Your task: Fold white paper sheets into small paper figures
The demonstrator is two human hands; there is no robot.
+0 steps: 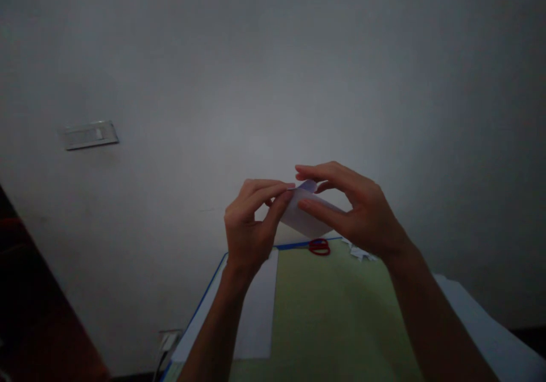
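Observation:
A small folded piece of white paper (303, 218) is held up in the air between both hands, in front of a plain grey wall. My left hand (251, 228) pinches its left edge with fingers closed. My right hand (354, 208) grips its right side, with thumb and fingers pressed on a folded corner at the top. Below the hands lies a green mat (333, 319) on a table.
Red-handled scissors (319, 246) lie at the mat's far edge, with white paper scraps (362, 252) to their right. A white sheet (258, 308) lies on the mat's left side. A wall switch plate (90, 135) is at the left. Dark furniture (34, 314) stands at the lower left.

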